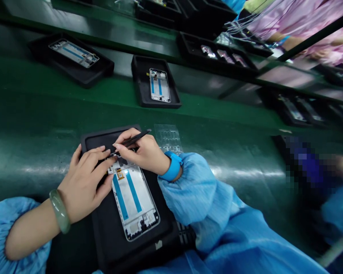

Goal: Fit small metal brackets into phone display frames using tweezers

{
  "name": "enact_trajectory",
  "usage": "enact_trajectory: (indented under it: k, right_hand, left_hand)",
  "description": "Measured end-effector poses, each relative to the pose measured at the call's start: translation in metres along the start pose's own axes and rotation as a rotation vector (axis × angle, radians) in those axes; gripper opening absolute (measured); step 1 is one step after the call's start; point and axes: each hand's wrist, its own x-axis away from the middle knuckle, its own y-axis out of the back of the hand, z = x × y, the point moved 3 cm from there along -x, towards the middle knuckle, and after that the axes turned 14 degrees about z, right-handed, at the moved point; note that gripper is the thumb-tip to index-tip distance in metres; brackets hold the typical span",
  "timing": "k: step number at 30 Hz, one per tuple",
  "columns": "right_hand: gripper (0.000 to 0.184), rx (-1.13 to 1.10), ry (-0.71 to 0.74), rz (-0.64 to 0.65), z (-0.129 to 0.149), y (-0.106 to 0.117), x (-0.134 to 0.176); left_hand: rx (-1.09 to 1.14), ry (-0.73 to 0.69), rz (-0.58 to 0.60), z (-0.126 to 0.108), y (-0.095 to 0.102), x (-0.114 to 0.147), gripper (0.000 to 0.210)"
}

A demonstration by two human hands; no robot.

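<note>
A phone frame [134, 194] with two blue strips and a small orange flex cable [120, 174] lies in a black foam tray [108, 236] before me. My right hand [144, 150] grips a pair of black tweezers [135, 139], their tips down at the frame's top end. My left hand [87, 175] rests with fingers spread over the frame's upper left corner, fingertips touching it close to the tweezer tips. What lies right under those fingertips is hidden.
A clear plastic sheet [167, 135] lies beyond my right wrist. Two black trays with phone frames [74, 52] [160, 85] stand farther back. A rail runs behind them, with more trays [217, 57]. Co-workers' arms [291, 42] show at the right, blurred.
</note>
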Motion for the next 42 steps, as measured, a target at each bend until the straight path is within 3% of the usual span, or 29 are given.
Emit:
enact_trajectory:
  k: [8,16,29,34,42]
  right_hand:
    - [0.009,-0.061,0.006,-0.045,-0.0002,0.0005,0.0023]
    - [0.007,0.076,0.175,-0.059,0.0063,0.0026,0.0058]
    - [0.010,0.111,0.199,-0.039,0.0047,0.0009,0.0051]
    - [0.012,-0.023,0.086,-0.110,0.0016,0.0033,0.0049]
    - [0.011,0.069,0.154,-0.015,0.0040,0.0015,0.0034]
  left_hand:
    - [-0.004,0.003,0.005,0.0004,0.0003,0.0005,0.033]
    - [-0.001,-0.009,0.001,0.0014,-0.0002,0.0007,0.033]
    - [0.004,-0.013,-0.003,0.0007,0.0008,0.0005,0.033]
    - [0.005,-0.012,-0.017,0.0010,0.0010,0.0007,0.034]
    - [0.016,-0.010,-0.011,0.0002,0.0015,0.0001,0.033]
